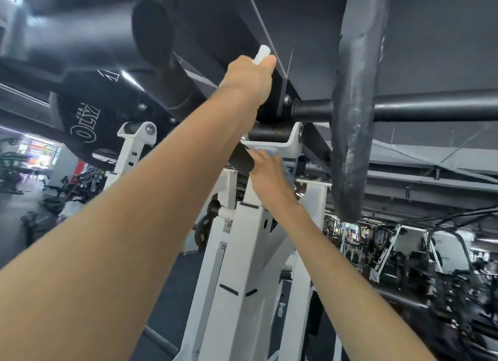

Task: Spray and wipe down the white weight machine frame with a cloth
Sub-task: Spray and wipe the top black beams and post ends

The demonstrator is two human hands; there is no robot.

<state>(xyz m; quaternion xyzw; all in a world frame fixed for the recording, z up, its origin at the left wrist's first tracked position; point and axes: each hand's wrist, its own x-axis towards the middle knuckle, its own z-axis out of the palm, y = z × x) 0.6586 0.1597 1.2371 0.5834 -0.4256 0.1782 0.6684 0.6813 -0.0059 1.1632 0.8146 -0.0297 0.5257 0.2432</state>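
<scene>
The white weight machine frame (249,255) rises in the middle of the view, topped by a white bracket (292,140) that carries a black roller. My left hand (249,78) is raised high against the black arm of the machine and grips a white item, apparently the spray bottle; only its white tip (261,54) pokes out above the fingers. Lower down, my right hand (266,169) holds a pale blue cloth (287,173) against the underside of the white bracket. Most of the cloth is hidden behind the hand.
A large worn black weight plate (353,105) hangs on a black bar (436,109) right of my hands. Another black plate (80,123) with white lettering sits at the left. A black foam handle (242,161) juts out beside my right hand. Other gym machines fill the background.
</scene>
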